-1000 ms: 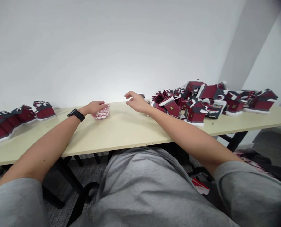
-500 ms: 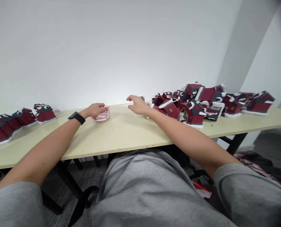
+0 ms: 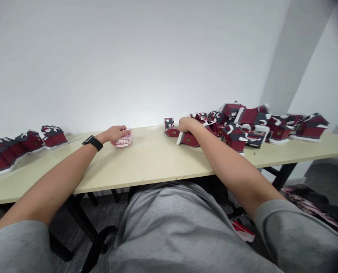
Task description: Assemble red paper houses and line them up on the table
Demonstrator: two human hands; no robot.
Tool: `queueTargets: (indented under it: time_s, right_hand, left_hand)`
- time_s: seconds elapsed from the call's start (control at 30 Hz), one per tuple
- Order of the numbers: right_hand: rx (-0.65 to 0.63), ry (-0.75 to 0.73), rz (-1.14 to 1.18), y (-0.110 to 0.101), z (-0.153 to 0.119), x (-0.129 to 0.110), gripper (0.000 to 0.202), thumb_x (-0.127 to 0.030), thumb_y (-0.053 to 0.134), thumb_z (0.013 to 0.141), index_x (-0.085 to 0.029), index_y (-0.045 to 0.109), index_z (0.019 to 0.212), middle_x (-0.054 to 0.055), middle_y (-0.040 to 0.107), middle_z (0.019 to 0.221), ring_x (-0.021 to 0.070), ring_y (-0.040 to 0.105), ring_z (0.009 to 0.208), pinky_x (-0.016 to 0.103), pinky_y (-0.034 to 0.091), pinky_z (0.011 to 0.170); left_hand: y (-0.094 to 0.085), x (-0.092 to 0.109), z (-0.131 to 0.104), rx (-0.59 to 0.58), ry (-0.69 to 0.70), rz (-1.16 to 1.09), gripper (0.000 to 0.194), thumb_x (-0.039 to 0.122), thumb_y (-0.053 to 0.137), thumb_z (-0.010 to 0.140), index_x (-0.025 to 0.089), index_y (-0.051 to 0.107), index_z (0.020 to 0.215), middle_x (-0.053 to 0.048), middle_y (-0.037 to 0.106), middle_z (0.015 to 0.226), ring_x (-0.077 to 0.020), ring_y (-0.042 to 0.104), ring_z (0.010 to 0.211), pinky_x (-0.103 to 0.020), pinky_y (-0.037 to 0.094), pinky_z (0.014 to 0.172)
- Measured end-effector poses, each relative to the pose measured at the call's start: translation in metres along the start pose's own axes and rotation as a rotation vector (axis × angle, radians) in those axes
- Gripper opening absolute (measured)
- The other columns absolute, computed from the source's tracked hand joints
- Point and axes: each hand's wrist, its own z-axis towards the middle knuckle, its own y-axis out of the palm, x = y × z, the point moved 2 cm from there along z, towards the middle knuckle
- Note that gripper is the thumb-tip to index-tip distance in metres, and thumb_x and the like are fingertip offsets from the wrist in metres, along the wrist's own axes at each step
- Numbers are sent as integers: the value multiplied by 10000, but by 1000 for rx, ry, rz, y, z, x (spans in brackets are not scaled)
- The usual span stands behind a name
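My left hand (image 3: 117, 132), with a black watch on its wrist, has its fingers closed over the top of a small red-and-white patterned item (image 3: 123, 141) standing on the table; its exact kind is unclear. Further right, my right hand (image 3: 187, 124) is closed on a toy house (image 3: 190, 139) with dark red walls and a white snowy edge. This house lies tilted at the left end of a heap of similar snow-topped houses (image 3: 233, 138). Part of it is hidden by the hand. A smaller house (image 3: 169, 123) stands just left of my right hand.
More red houses with dark, snowy roofs (image 3: 53, 135) stand in a row at the table's left end. The pale table (image 3: 146, 159) runs along a white wall (image 3: 146, 60). Dark and pink cloth (image 3: 313, 201) lies below at the right.
My right hand has moved right, from above the bare tabletop to the heap, and has closed on a house. That house has shifted left. My left hand has stayed in place.
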Motion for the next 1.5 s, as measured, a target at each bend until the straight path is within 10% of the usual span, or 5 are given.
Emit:
queueTargets:
  time_s: [0.7, 1.5]
  right_hand:
    - [-86, -209, 124, 13, -3, -22, 299, -298, 796, 710, -223, 813, 999, 137, 790, 963, 355, 732, 968, 417, 552, 848]
    - [-201, -503, 281, 13, -22, -57, 308, -261, 657, 944, -182, 758, 1224, 92, 741, 1309, 229, 703, 1123, 257, 511, 927]
  left_hand:
    - [-2, 3, -4, 28, -5, -12, 679, 756, 438, 849, 224, 735, 1151, -103, 744, 1248, -315, 696, 1083, -342, 514, 916]
    - [0, -1, 1, 5, -38, 49, 784, 771, 395, 873, 208, 690, 1331, -110, 678, 1401, -330, 652, 1236, -336, 517, 987]
